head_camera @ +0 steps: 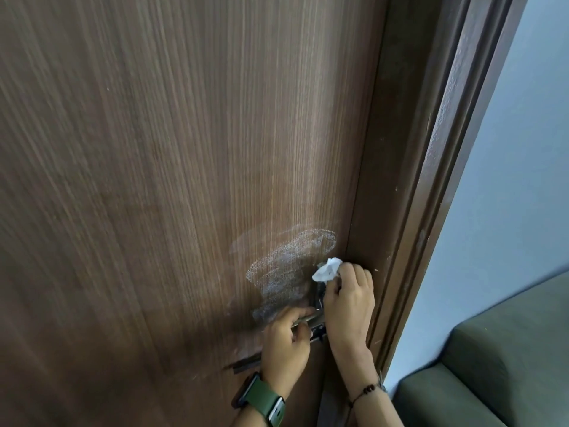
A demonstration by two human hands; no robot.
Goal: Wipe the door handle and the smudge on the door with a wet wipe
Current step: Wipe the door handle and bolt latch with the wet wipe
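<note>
The left hand [284, 337], with a green-strapped watch [258, 399] on its wrist, has its fingers curled round the lever of the door handle [304, 318] low on the brown wooden door [154, 180], close to the door's right edge. Just above it the right hand [348, 306], a beaded cord bracelet [366, 391] on its wrist, pinches a crumpled white wet wipe [328, 269] against the upper part of the handle's plate. A whitish, streaky smudge [286, 266] spreads over the door just left of the wipe and above the lever, while a grey-green sofa [492, 365] stands by the pale wall [523, 149] to the right of the dark door frame [431, 180].
</note>
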